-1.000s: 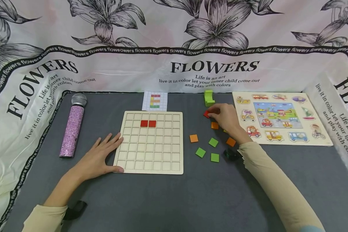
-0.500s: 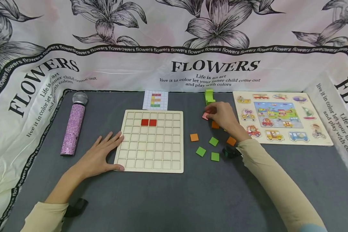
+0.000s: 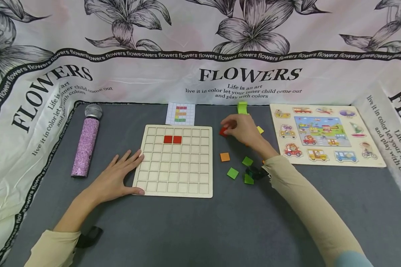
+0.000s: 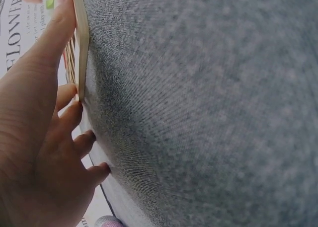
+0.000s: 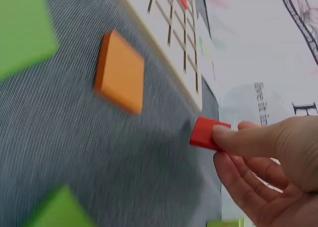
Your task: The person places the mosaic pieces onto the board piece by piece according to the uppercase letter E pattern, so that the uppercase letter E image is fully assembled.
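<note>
My right hand (image 3: 243, 130) pinches a red square tile (image 5: 204, 132) between thumb and fingers, held above the cloth just right of the grid board. The pale wooden grid board (image 3: 173, 167) has two red tiles (image 3: 172, 139) side by side in its second row. At the board's left edge my left hand (image 3: 111, 181) rests with fingers spread, thumb and fingertips touching the rim; the left wrist view shows the thumb along the board's side. A card (image 3: 180, 114) printed with a coloured pattern lies behind the board.
Loose orange (image 3: 225, 157) and green tiles (image 3: 232, 173) lie right of the board, a yellow tile (image 3: 260, 129) beyond. A green block (image 3: 242, 107) stands at the back. A picture puzzle board (image 3: 327, 135) lies right, a glittery pink microphone (image 3: 86, 144) left.
My right hand has lifted the red tile from among the loose tiles and carried it left toward the grid board. The left hand has stayed at the board's edge.
</note>
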{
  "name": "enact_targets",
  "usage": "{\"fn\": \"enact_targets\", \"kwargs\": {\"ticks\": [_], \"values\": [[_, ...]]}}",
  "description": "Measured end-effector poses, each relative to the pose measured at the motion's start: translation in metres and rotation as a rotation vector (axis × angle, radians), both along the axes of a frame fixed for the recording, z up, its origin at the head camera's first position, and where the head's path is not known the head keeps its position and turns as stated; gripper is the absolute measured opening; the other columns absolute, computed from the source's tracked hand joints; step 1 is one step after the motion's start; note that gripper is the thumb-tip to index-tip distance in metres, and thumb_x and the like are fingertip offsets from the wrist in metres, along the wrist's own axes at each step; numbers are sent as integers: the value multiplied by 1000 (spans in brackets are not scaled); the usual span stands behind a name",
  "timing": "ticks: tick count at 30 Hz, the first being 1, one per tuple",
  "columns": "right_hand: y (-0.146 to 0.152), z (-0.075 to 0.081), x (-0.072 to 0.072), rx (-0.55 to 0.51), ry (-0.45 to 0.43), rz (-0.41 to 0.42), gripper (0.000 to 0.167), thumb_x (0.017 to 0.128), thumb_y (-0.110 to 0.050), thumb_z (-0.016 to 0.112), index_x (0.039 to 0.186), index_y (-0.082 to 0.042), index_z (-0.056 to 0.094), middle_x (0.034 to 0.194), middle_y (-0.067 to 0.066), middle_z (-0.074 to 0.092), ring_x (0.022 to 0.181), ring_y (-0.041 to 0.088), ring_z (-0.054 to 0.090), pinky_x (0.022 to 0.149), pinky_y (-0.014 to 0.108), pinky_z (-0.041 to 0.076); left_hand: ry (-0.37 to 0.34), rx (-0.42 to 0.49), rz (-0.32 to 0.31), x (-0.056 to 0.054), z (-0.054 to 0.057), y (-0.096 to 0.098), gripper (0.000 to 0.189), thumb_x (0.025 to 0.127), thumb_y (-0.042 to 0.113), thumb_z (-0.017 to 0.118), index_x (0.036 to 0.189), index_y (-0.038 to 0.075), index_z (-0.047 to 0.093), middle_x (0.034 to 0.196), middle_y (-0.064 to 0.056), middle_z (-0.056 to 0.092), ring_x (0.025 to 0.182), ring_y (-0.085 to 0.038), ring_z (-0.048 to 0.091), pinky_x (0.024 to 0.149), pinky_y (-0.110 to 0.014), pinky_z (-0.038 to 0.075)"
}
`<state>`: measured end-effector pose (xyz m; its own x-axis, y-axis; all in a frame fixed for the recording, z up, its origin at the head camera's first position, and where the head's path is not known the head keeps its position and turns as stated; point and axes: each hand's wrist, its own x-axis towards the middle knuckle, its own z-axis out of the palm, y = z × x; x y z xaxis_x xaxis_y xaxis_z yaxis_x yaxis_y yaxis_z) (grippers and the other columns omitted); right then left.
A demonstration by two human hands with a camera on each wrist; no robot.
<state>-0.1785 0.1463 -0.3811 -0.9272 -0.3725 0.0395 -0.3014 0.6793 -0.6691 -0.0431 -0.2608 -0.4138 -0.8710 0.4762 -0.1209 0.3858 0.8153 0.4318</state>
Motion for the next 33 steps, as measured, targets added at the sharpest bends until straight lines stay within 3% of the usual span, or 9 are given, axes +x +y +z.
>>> {"fn": "enact_targets", "kwargs": {"ticks": [6, 16, 23, 33], "values": [[-30, -2, -5, -83, -26, 112, 25, 83, 3, 75, 107, 2, 73, 90, 13, 70, 83, 24, 66, 76, 37, 55, -1, -4, 4, 0, 1, -1, 109, 73, 64, 74, 156, 10, 28, 162, -9, 20, 148, -40, 13, 117, -61, 6], [-80, -12, -3, -181, -90, 212, 25, 85, 0, 74, 110, 0, 73, 94, 9, 72, 86, 20, 66, 76, 32, 55, -4, 3, -1, -1, 0, -2, 109, 73, 64, 74, 156, 11, 28, 163, -8, 19, 148, -40, 13, 117, -61, 6], [-96, -14, 0, -156, -135, 211, 23, 85, 0, 74, 107, -1, 73, 93, 9, 72, 85, 19, 66, 78, 29, 55, -9, 14, 0, 0, 1, -1, 108, 74, 64, 74, 156, 10, 27, 163, -8, 19, 148, -40, 12, 117, -60, 5], [-106, -12, -2, -43, -119, 193, 16, 85, -3, 75, 101, -3, 75, 92, 6, 73, 83, 17, 66, 74, 26, 54, -15, 24, 5, 0, 1, -1, 109, 74, 64, 73, 156, 11, 27, 163, -7, 18, 148, -39, 11, 118, -59, 3]]}}
